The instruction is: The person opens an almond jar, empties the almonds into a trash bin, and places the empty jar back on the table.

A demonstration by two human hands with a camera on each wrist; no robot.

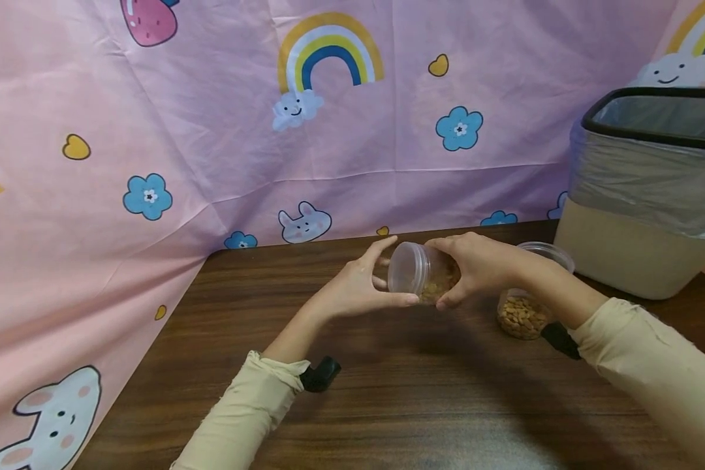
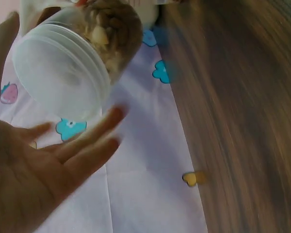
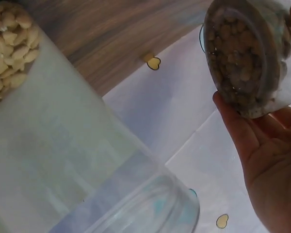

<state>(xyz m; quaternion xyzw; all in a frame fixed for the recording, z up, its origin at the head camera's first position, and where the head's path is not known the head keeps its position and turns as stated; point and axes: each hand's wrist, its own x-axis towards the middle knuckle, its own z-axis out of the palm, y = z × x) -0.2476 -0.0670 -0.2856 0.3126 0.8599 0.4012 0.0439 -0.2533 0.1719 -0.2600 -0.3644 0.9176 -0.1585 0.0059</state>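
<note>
A small clear jar (image 1: 442,271) of pale brown nuts is held tilted above the table, its whitish screw lid (image 2: 58,73) facing left. My right hand (image 1: 483,261) grips the jar round its base end, fingers on one side and thumb on the other. Around the lid, my left hand (image 1: 352,287) is spread wide, thumb below and fingers above. In the left wrist view its fingers (image 2: 89,158) stand straight and apart from the lid. A taller clear jar (image 3: 63,131), with similar nuts at its bottom, stands behind my right forearm, which partly hides it.
A bin (image 1: 628,248) lined with a clear bag and rimmed in black stands at the back right. Behind the brown wooden table (image 1: 388,405) hangs a pink patterned cloth (image 1: 223,98), which also runs along the left side.
</note>
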